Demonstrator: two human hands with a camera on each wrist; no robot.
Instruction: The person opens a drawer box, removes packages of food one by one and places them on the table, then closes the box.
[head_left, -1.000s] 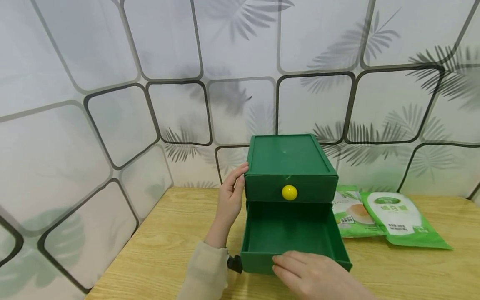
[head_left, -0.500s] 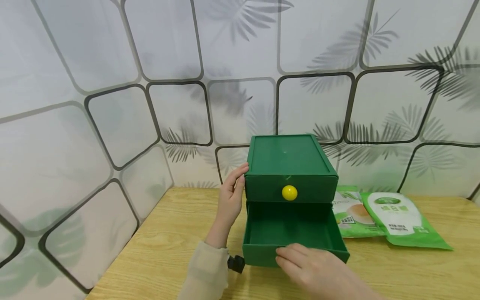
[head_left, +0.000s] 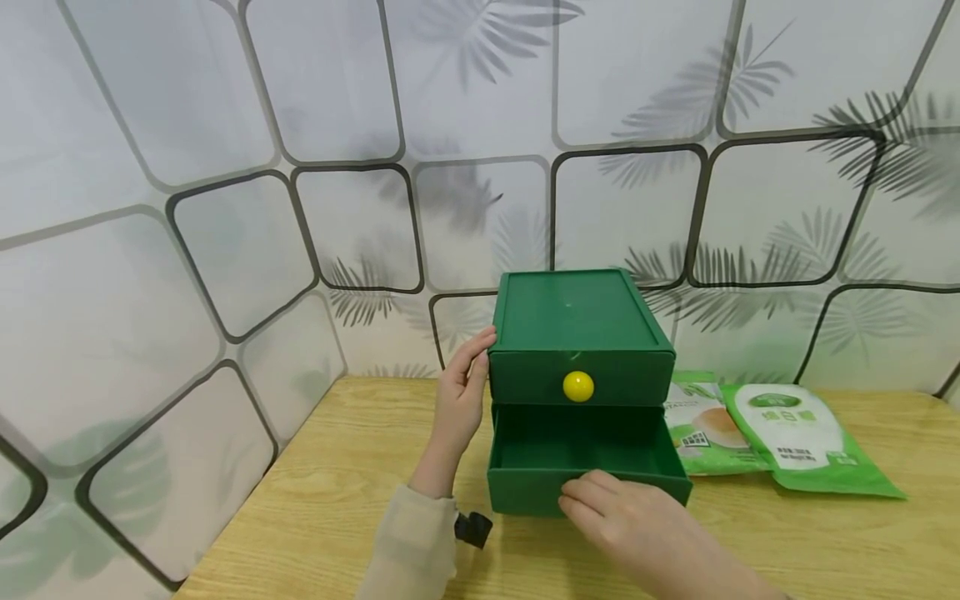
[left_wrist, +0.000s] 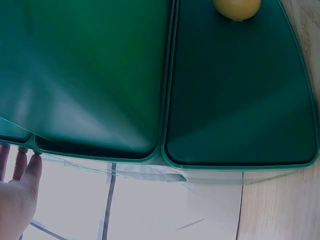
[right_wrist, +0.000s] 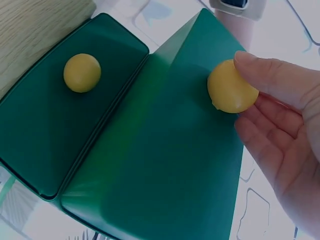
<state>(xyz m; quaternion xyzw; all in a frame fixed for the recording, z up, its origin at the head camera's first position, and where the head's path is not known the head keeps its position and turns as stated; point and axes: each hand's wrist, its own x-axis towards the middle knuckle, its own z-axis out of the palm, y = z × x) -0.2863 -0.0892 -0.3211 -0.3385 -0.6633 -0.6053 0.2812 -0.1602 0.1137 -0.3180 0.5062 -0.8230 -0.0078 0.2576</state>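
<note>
A green drawer cabinet (head_left: pixel 573 312) stands on the table, its top drawer (head_left: pixel 525 379) closed. The drawer (head_left: pixel 517 492) beneath it is pulled partly out, and no contents show inside. Another closed drawer (left_wrist: pixel 240 100) with a yellow knob appears beside the table in the left wrist view. My left hand (head_left: pixel 460 400) rests against the cabinet's left side, its fingers (left_wrist: pixel 33 172) fairly straight. At the front of the pulled-out drawer, my right hand (head_left: pixel 626 517) grips its yellow knob (right_wrist: pixel 227 90) between thumb and fingers; that knob is hidden in the head view.
Two green-and-white bags lie to the cabinet's right: one bag (head_left: pixel 708 433) close beside it, another bag (head_left: pixel 802 442) farther right. The wooden table (head_left: pixel 322 483) meets a patterned wall covering (head_left: pixel 480 217) behind and left. A black device (head_left: pixel 472 529) is at my left wrist.
The drawer has slid inward toward the cabinet, and my right hand has moved forward with it. My left hand keeps its place on the cabinet's side.
</note>
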